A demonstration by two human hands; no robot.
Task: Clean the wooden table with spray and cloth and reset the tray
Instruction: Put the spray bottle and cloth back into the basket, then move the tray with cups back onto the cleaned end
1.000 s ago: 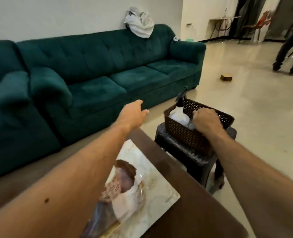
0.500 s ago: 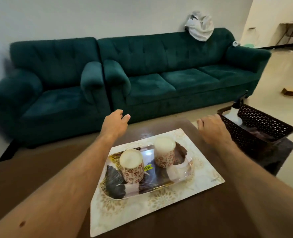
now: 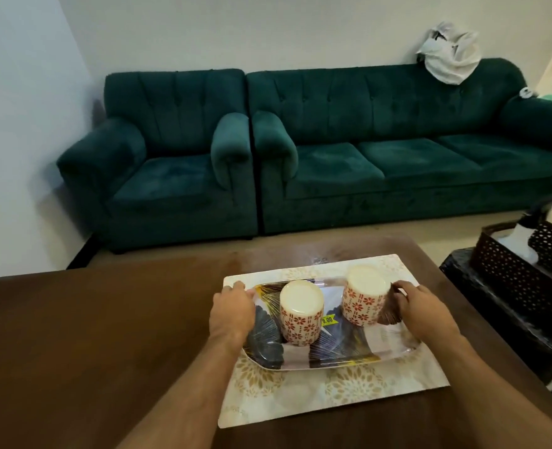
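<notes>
L hand [image 3: 232, 311] and R hand [image 3: 425, 314] each curled over a short end of the tray [image 3: 333, 358], which sits on a floral placemat [image 3: 349, 390] on the wooden table [image 3: 106, 335]. Two inverted cups [image 3: 300, 312] ride loose on the tray. Risk: uneven lift tilts tray, cups slide or topple. Spray bottle [image 3: 524, 241] waits in basket [image 3: 527, 280], right.

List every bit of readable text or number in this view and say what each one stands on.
"9.00": black digits on a yellow sticker on the tray, between the two cups; a leading character may be cut off.
Small print at the placemat's near left corner: too blurred to read.
Nothing else legible.
</notes>
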